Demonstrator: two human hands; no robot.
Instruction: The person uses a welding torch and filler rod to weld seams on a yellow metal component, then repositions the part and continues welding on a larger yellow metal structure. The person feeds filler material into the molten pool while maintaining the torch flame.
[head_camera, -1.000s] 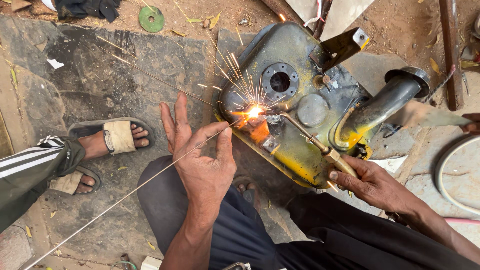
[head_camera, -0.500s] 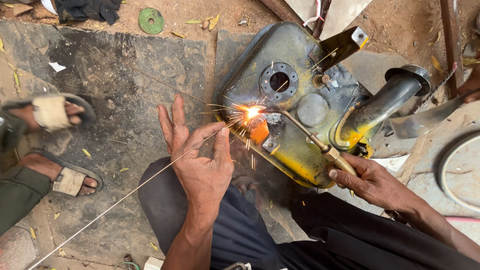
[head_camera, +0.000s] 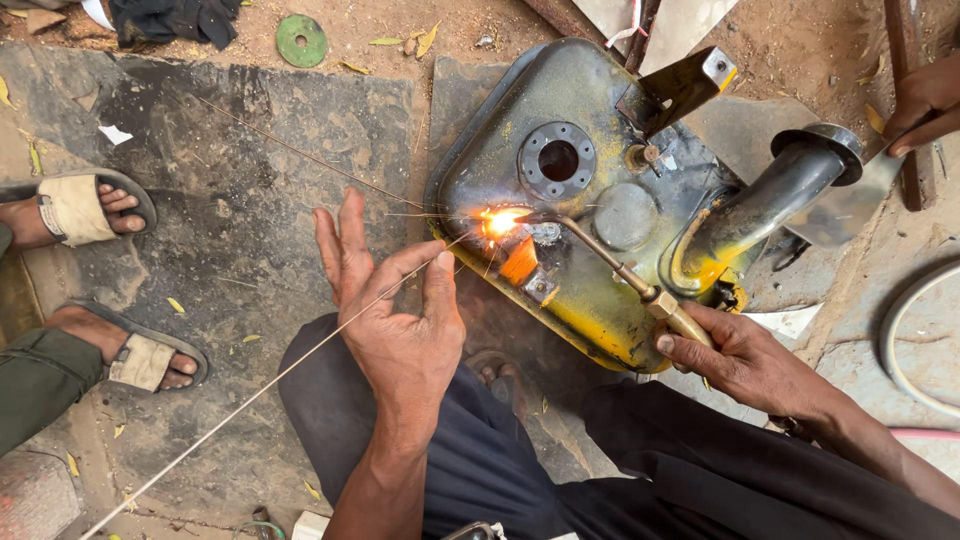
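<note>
A yellow and black metal fuel tank (head_camera: 590, 190) lies on the stone ground, with a round opening on top and a black filler pipe at its right. My left hand (head_camera: 395, 310) pinches a long thin filler rod (head_camera: 250, 395) between thumb and forefinger; the rod's tip reaches the glowing spot (head_camera: 500, 222) on the tank's near edge. My right hand (head_camera: 735, 355) grips a brass torch (head_camera: 620, 275) whose nozzle points at the same bright flame. Sparks fly left from the flame.
Another person's sandalled feet (head_camera: 80, 210) stand at the left edge. Another person's hand (head_camera: 925, 100) shows at the top right. A green disc (head_camera: 301, 40) and dark cloth (head_camera: 170, 18) lie at the top. A white hose (head_camera: 900, 350) curves at the right.
The other person's feet have shifted at the left. The spark spray has thinned. My hands stay nearly in place at the tank.
</note>
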